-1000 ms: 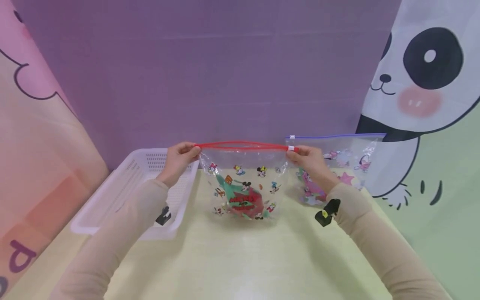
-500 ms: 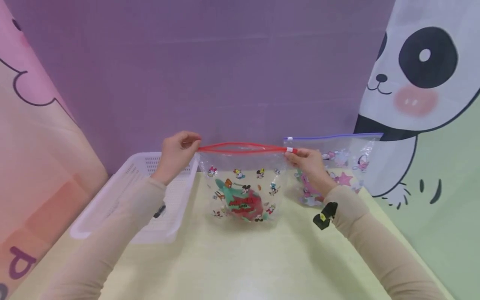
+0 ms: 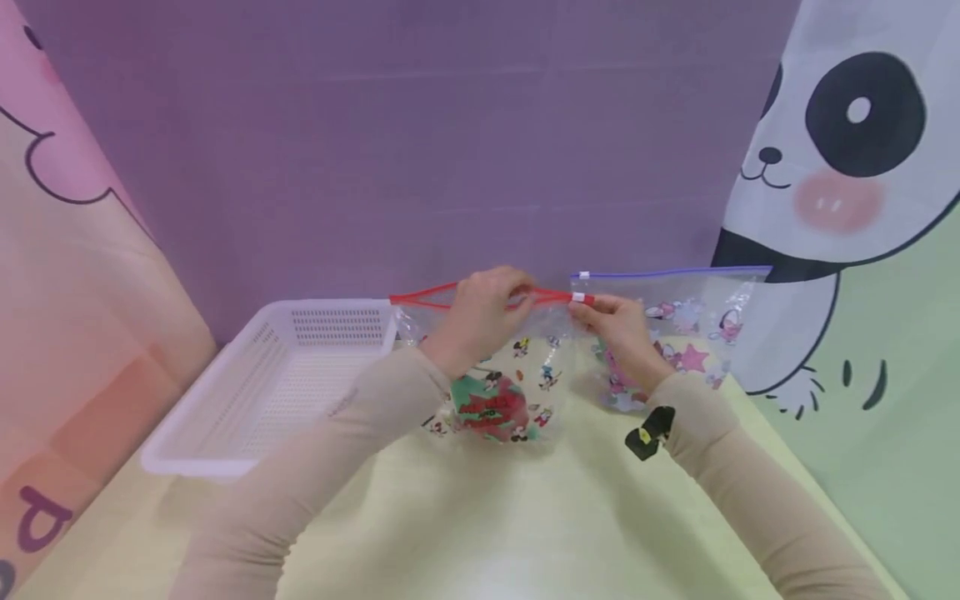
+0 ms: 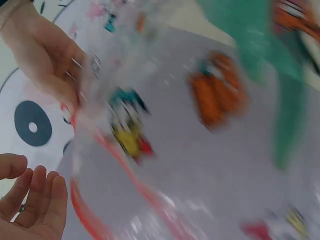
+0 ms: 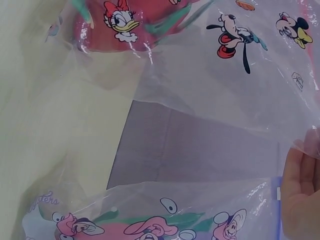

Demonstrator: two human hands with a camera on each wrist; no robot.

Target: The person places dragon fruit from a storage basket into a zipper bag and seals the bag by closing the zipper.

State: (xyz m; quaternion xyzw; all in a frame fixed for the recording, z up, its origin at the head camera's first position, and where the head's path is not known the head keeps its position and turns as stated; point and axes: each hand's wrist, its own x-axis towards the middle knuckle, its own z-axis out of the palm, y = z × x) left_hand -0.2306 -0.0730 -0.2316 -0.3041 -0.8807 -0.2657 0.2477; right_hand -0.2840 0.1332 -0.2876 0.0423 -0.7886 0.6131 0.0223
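Observation:
A clear zip bag [image 3: 543, 367] with a red zip and cartoon prints stands in the middle, red and green pieces low inside it. Between thumb and fingers, my right hand [image 3: 615, 325] grips the right end of its zip, beside the white slider [image 3: 578, 297]. The red zip gapes along its left part. My left hand [image 3: 483, 312] is in front of the zip's middle and hides part of it. In the left wrist view, this hand's fingers [image 4: 37, 195] are loosely bent and hold nothing, close beside the red zip edge [image 4: 145, 187].
Behind my right hand stands a second clear zip bag [image 3: 675, 287] with a purple-blue zip and pink prints. A white perforated basket [image 3: 180, 417] sits at the left of the pale table [image 3: 480, 517]. A purple backdrop [image 3: 420, 150] rises behind the table.
My left hand has let go of the zip's left end and moved right, to the zip's middle. The right hand keeps its grip at the right end.

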